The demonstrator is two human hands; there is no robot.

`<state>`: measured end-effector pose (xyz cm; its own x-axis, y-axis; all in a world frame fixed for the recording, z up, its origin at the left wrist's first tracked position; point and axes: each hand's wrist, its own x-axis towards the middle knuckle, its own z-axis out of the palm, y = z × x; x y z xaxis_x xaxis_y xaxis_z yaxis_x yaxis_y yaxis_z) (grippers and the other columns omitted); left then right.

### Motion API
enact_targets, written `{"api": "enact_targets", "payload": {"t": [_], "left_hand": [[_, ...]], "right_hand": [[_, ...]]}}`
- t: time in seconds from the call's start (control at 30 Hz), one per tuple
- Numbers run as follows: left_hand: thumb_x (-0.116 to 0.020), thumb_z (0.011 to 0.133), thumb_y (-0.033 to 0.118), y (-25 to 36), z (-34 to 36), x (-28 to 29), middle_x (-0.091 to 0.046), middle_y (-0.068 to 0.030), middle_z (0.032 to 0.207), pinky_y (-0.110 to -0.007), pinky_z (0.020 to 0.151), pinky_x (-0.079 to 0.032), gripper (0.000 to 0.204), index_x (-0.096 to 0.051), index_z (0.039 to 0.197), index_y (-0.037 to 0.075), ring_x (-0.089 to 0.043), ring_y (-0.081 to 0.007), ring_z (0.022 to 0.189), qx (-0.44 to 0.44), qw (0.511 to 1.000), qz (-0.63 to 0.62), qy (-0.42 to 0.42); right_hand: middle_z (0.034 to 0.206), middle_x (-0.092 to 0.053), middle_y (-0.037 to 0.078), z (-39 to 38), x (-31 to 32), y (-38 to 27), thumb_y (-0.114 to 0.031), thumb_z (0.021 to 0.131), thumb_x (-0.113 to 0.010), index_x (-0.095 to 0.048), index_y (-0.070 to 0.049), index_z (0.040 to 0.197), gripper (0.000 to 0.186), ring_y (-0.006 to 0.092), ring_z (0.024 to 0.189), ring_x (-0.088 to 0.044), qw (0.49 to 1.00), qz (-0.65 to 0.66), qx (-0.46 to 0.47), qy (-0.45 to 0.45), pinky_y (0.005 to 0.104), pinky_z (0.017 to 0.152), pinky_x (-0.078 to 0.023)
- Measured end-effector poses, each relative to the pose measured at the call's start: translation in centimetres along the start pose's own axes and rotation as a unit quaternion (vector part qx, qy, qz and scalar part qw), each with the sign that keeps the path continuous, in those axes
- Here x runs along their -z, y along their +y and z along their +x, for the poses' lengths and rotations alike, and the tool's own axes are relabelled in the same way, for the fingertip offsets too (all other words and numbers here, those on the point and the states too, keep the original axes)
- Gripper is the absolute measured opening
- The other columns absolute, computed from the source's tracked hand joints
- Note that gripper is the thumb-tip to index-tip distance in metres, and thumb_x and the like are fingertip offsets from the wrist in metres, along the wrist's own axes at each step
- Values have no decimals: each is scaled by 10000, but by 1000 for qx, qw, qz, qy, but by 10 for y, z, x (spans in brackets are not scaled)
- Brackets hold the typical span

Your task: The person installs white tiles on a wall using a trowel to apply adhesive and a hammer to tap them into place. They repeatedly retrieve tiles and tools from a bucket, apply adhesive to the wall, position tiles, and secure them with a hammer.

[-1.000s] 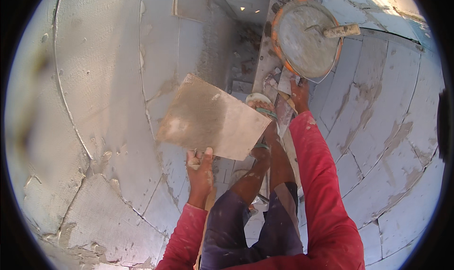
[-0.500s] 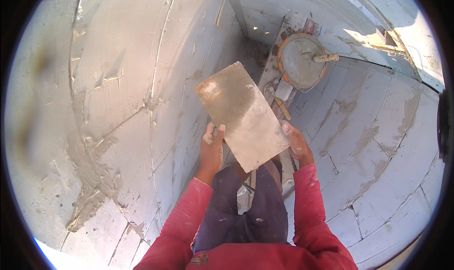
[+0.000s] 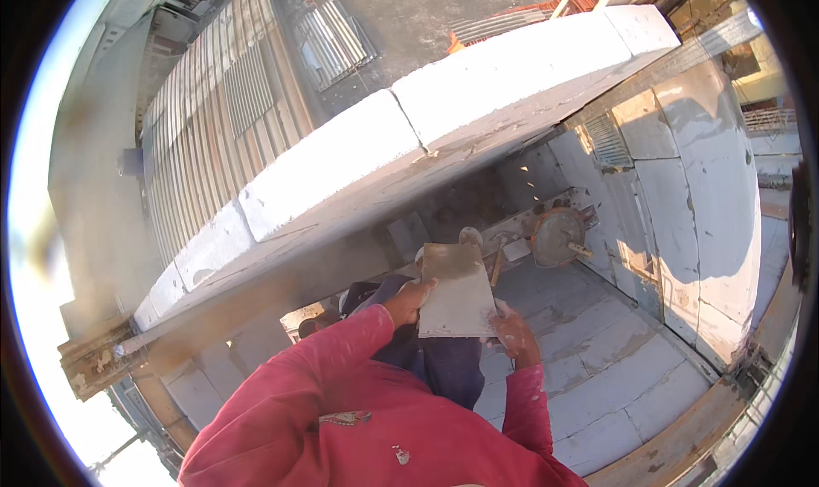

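Note:
Both of my hands hold a flat, rectangular light-grey block slab (image 3: 459,303) in front of my thighs. Its far end is darker, as if damp. My left hand (image 3: 408,303) grips the slab's left edge, thumb on top. On the right edge, near the close corner, my right hand (image 3: 515,335) is closed round it; some of its fingers are hidden underneath. Beyond the slab, a round bucket (image 3: 556,236) of grey mortar stands on a plank, with a tool handle (image 3: 580,250) sticking out of it.
A pale block wall (image 3: 503,81) curves across in front and to the left, sunlit along its top. Corrugated roofing sheets (image 3: 209,120) lie far below beyond it. Another block wall (image 3: 682,197) rises at the right. A wooden-handled tool (image 3: 497,267) rests beside the bucket.
My view has swung up and outward, so the wall's top and the roofs beyond now show. The slab has turned straighter and stays in both hands.

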<state>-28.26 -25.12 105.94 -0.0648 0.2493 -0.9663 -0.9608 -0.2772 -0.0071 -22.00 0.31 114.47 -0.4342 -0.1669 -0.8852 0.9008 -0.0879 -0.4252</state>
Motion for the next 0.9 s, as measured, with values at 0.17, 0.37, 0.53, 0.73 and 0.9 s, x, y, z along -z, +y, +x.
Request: {"api": "enact_targets", "payload": {"t": [0.17,0.37,0.53,0.73,0.9], "left_hand": [[-672,968,112,-33,-145,153,-689,-204,1194,-524,850,-629,399,-577,1303,-83,-737,-326,1003,-50,989,-141,-8],[-673,950,62,-147,-214,290,-727,-192,1082,-489,773,-648,294,-646,1200,-89,-758,-328,879,-120,926,-358,6],[-634,989,70,-236,-245,357,-706,-162,1055,-453,755,-648,300,-574,1263,-36,-742,-267,895,-215,847,-485,39],[-675,977,105,-373,-198,469,-709,-142,1073,-380,726,-581,384,-525,1316,4,-704,-226,862,-176,780,-568,194],[-694,970,154,-464,-86,584,-693,-134,1162,-362,894,-537,446,-521,1341,-23,-675,-232,1003,-162,658,-657,330]], "right_hand": [[944,-686,103,-37,-174,-14,-197,1027,-577,-482,-3,1469,492,173,630,-670,986,-143,10,-89,283,467,-509],[1015,-672,103,-58,-323,25,-232,1027,-597,-442,-28,1511,548,157,607,-656,917,-335,-68,-206,265,455,-511],[1232,-681,135,-28,-406,78,-304,1043,-585,-550,2,1432,496,211,992,-693,812,-525,-21,-254,336,815,-560],[1023,-720,86,63,-539,224,-179,1019,-614,-680,-5,1136,220,154,881,-694,754,-633,36,-174,302,769,-570],[820,-716,52,238,-674,458,-141,962,-637,-710,-57,1022,126,132,729,-678,679,-675,122,-262,304,701,-559]]}}
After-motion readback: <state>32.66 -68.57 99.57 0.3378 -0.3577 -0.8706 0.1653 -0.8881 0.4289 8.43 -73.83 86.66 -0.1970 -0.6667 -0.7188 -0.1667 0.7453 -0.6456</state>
